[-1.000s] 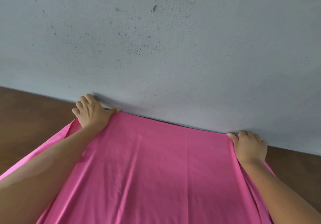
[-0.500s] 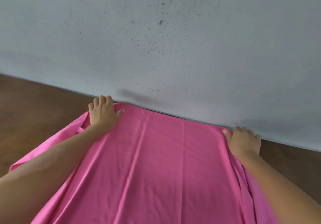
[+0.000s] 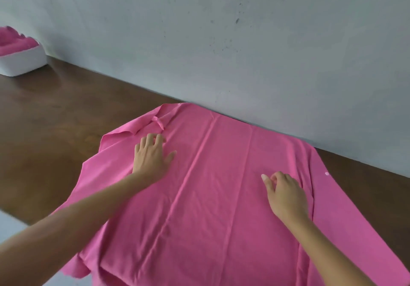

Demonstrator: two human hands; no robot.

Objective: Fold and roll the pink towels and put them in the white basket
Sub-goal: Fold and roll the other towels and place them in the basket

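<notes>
I'm looking down thru the head cam at a pink towel [image 3: 221, 197] spread over a dark brown wooden surface [image 3: 55, 119], its far edge lying against a grey wall [image 3: 221, 41]. The near edge is hanging off the front of the surface.

What's changing: a sec ago both hands were up at the far corners by the wall, setting that edge down. Now they're pulling back toward me over the middle of the cloth. My left hand [image 3: 152, 158] is lying flat on the towel w/ fingers spread, smoothing the left side. My right hand [image 3: 285, 193] is sitting on the right side, fingers loosely curled and holding nothing; whether it's pressing or just hovering I can't tell.

The far left corner [image 3: 155, 120] is rumpled, w/ a small flap turned over, and long creases are running lengthwise.

I judge the lay-out is done and smoothing is underway; folding and rolling are yet to begin. The white basket [image 3: 21, 60] is sitting far left by the wall, well apart from the towel, w/ pink towels [image 3: 15, 40] already inside.
</notes>
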